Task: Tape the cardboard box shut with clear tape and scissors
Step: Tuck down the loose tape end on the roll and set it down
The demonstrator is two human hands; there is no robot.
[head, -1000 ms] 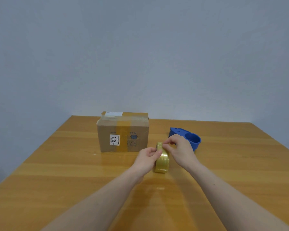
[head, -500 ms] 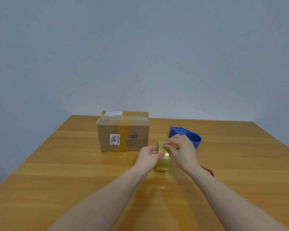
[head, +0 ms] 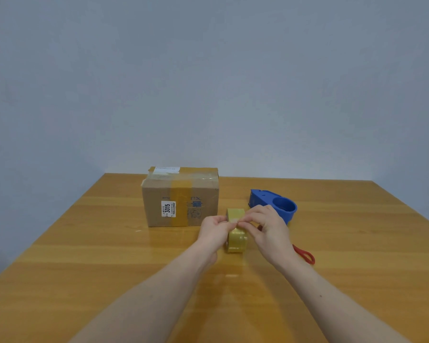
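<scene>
Over the last second the roll of clear tape [head: 235, 237] had been raised slightly off the desk [head: 84, 256] and turned, and the red scissors handle [head: 305, 254], hidden a second earlier, now showed behind the right wrist. The left hand [head: 214, 230] pinched the roll's side while the right hand [head: 268, 226] closed its fingertips on the upper rim, apparently picking at the tape's free end. No strip looked pulled out yet, so taping had probably not begun. The roll was a glossy, yellowish translucent ring, standing on edge. The cardboard box [head: 181, 198], matte brown with creased corners, a printed label and old tape bands, sat just beyond the hands to the left. A smooth blue plastic tape dispenser [head: 274, 203] lay behind the right hand. The wooden desk was varnished and reflective.
</scene>
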